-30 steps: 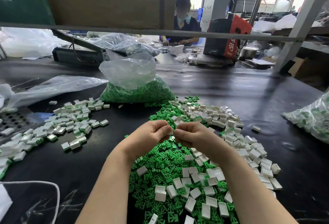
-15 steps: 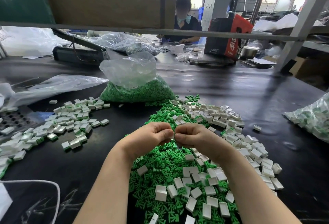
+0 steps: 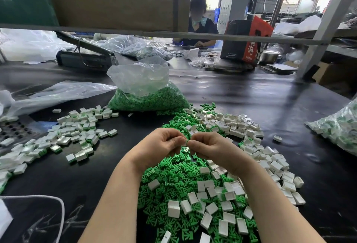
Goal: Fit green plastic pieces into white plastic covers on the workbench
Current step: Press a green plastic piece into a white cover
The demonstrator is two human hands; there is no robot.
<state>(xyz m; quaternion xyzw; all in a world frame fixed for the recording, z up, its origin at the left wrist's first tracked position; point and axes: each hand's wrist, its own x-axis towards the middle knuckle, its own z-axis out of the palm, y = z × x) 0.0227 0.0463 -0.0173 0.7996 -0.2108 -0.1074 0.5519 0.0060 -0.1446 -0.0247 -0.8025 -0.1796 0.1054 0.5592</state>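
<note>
One small white rectangular plastic cover [image 3: 185, 142] is being pinched between two hands, left hand [image 3: 161, 146] and right hand [image 3: 209, 147], fingers curled, above the heaped green plastic pieces [image 3: 173, 177] lying uncounted on the black desk [image 3: 251, 96].

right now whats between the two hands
A small white cover, pinched between the fingertips of the left hand and right hand, in the head view.

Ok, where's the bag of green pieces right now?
In the head view the bag of green pieces sits on the workbench centre-left, beyond both hands, just behind the loose green pile and right of the finished covers.
</note>
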